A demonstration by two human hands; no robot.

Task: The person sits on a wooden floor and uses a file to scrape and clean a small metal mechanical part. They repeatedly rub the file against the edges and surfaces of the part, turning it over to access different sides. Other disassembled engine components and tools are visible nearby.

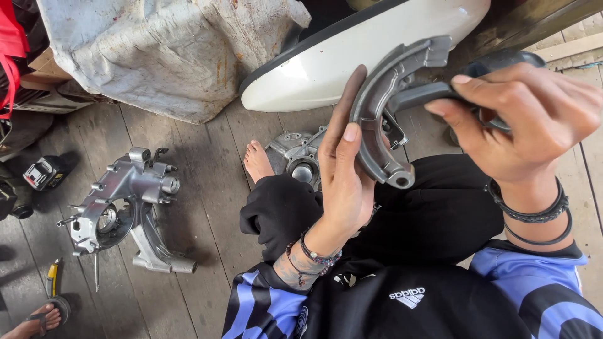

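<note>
My left hand (344,169) holds a curved grey metal brake shoe (384,107) upright, fingers along its back edge. My right hand (527,116) grips a second, dark curved piece (433,93) that meets the shoe near its top. Both hands are raised over my lap, in front of black trousers and a blue-and-black jersey. Beaded and black bracelets sit on both wrists.
A silver engine casing (125,207) lies on the wooden plank floor (213,207) at left. Another casing part (298,157) rests by my bare foot (257,160). A white scooter panel (352,50) and a dirty grey tarp (163,50) are behind. Yellow-handled pliers (53,279) and another person's sandalled foot (34,320) sit at bottom left.
</note>
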